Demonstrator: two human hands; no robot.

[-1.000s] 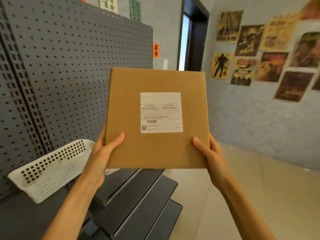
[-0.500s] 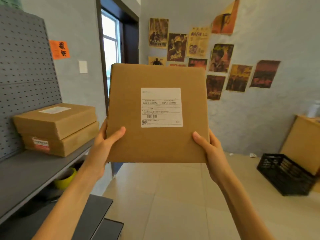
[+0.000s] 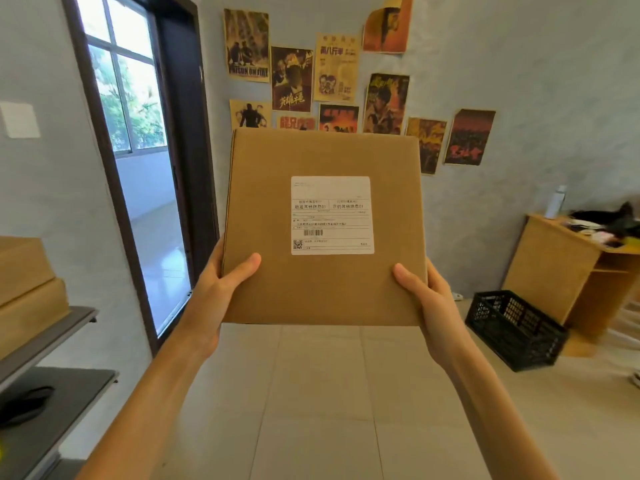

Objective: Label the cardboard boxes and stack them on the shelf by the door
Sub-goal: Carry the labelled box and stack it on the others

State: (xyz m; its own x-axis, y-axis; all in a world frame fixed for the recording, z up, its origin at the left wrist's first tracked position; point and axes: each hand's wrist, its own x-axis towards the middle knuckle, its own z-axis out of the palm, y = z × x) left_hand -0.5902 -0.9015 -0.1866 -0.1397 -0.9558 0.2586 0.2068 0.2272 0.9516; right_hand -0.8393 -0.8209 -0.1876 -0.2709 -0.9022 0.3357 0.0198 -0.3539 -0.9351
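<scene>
Both hands, left hand (image 3: 221, 289) and right hand (image 3: 427, 299), grip the labelled box (image 3: 325, 289) between thumbs and hidden fingers; held only by its lower corners, it could tip forward

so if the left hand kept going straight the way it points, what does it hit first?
Nothing free to move through: the left hand already grips the box at its lower left edge, thumb on the labelled face. Carried on up and forward with the box, the poster wall seems next, though depth is unclear.
</scene>
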